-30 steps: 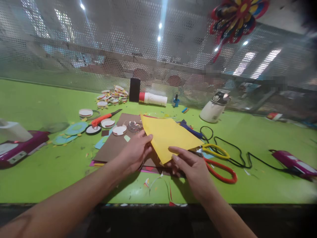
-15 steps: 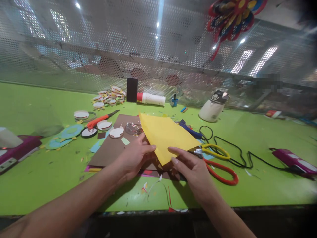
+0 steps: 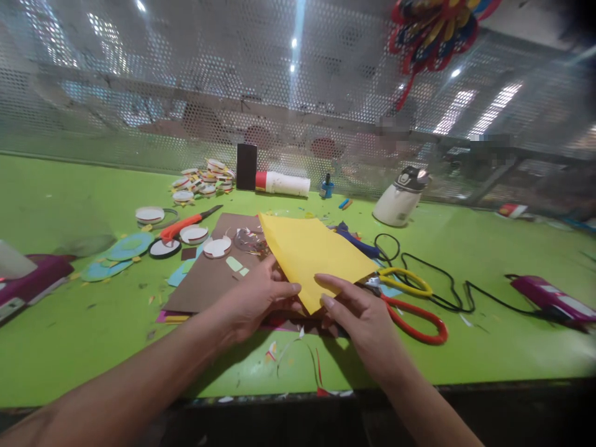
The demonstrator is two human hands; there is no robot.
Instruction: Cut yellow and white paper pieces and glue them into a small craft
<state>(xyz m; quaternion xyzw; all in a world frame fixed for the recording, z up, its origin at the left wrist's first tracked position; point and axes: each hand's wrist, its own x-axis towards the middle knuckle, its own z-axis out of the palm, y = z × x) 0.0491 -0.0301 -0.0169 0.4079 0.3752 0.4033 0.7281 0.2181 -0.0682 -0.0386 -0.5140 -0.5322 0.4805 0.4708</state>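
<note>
Both hands hold a yellow paper sheet (image 3: 311, 254) by its near corner, a little above the green table (image 3: 69, 335). My left hand (image 3: 258, 295) pinches the sheet's left edge, thumb on top. My right hand (image 3: 361, 316) grips the near corner from the right, fingers closed on it. Under the sheet lies a brown card sheet (image 3: 212, 273) with small paper scraps on it. Scissors with a yellow and a red handle (image 3: 410, 301) lie just right of my right hand.
Paper discs (image 3: 162, 233), blue rings (image 3: 123, 248) and an orange cutter (image 3: 189, 222) lie at left. A black box (image 3: 246, 166), white tube (image 3: 282, 183) and white jug (image 3: 399, 198) stand by the mesh wall. Purple glue guns (image 3: 552, 298) with a black cord sit at the sides.
My left hand has slid along the yellow sheet's edge toward the near corner, closer to my right hand. The view has shifted slightly.
</note>
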